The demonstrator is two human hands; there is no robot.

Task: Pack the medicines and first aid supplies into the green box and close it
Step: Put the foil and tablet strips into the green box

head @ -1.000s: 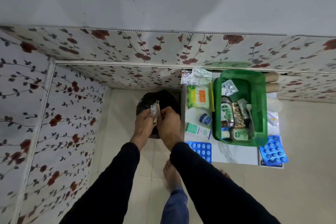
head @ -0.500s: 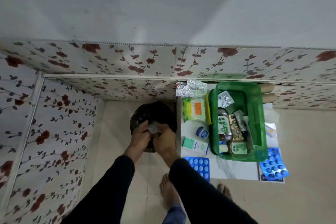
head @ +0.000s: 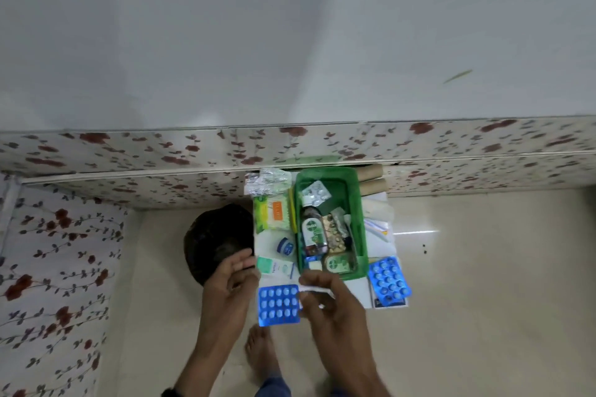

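Observation:
The open green box (head: 357, 203) stands on a small white table (head: 361, 296), holding an antiseptic bottle (head: 312, 230), pill strips and a green tin. Around it lie two blue pill blister packs (head: 279, 304) (head: 389, 280), a green-and-white carton (head: 275, 266), a small blue jar (head: 285, 247), a green-orange packet (head: 272, 213) and silver foil strips (head: 267, 182). My left hand (head: 230, 287) hovers open at the table's left front corner. My right hand (head: 325, 300) is over the front edge, fingers pinching a thin white strip (head: 314, 290), just before the box's near wall.
A black bin bag (head: 214, 235) sits on the tiled floor left of the table. Two cardboard tubes (head: 372, 179) and white paper packets (head: 377, 219) lie right of the box. A floral wall panel runs behind. My bare foot (head: 259, 354) is below the table.
Both hands have left the black bin bag and swung right to the table's front. The crumpled wrapper they held is gone; my right hand now holds a white strip.

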